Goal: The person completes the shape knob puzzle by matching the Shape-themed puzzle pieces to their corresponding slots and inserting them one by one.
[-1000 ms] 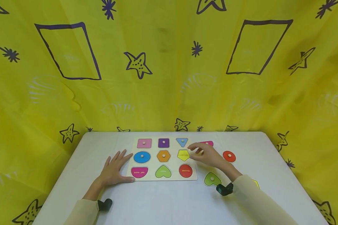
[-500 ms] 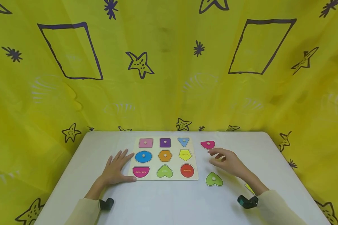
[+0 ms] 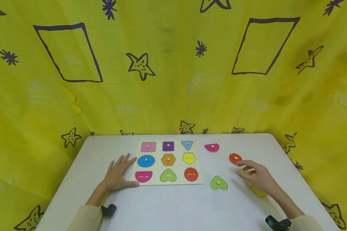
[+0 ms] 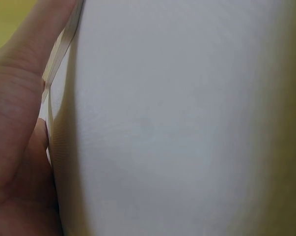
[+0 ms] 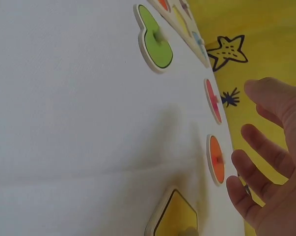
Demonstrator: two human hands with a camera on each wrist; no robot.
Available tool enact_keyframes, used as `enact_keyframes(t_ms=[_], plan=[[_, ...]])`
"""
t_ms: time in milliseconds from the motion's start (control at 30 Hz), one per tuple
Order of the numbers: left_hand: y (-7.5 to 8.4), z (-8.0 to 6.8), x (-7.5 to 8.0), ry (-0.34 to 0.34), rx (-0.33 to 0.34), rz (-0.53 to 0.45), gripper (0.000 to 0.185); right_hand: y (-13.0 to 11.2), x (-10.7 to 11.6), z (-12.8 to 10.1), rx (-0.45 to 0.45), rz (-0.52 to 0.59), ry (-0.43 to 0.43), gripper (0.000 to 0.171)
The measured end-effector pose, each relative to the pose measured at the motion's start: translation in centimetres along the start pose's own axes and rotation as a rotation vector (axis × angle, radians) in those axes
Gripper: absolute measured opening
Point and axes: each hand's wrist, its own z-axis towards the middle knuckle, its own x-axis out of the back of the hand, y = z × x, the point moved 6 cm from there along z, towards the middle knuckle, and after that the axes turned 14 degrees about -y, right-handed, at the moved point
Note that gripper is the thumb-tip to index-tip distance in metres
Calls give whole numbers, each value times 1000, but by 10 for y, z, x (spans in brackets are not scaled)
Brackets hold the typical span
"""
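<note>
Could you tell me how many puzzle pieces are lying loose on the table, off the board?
4: a pink half-round beyond the board's right edge, a red circle by the right hand's fingertips, a green heart near the board's front corner, and a yellow piece partly hidden under that hand.

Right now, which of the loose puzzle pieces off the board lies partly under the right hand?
The yellow pentagon piece; the right hand hovers over its edge, while the red circle, green heart and pink half-round lie uncovered.

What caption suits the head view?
Left hand rests beside the shape board; right hand hovers near the red circle.
</note>
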Motion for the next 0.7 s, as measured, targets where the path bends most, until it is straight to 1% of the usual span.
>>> enact_keyframes(t_ms=[100, 200, 367, 500, 700], plan=[[0, 0, 0, 2, 1, -6, 110, 8, 3, -10, -31, 0, 19, 34], [-1, 1, -1, -16, 18, -11, 110, 18, 6, -21, -58, 7, 32, 36], [-1, 1, 0, -22, 32, 3, 109, 33, 10, -37, -106, 24, 45, 38], [-3, 1, 1, -22, 40, 14, 109, 43, 10, -47, -134, 11, 47, 39], [-5, 2, -1, -17, 32, 5, 109, 57, 7, -57, -190, 20, 1, 45]])
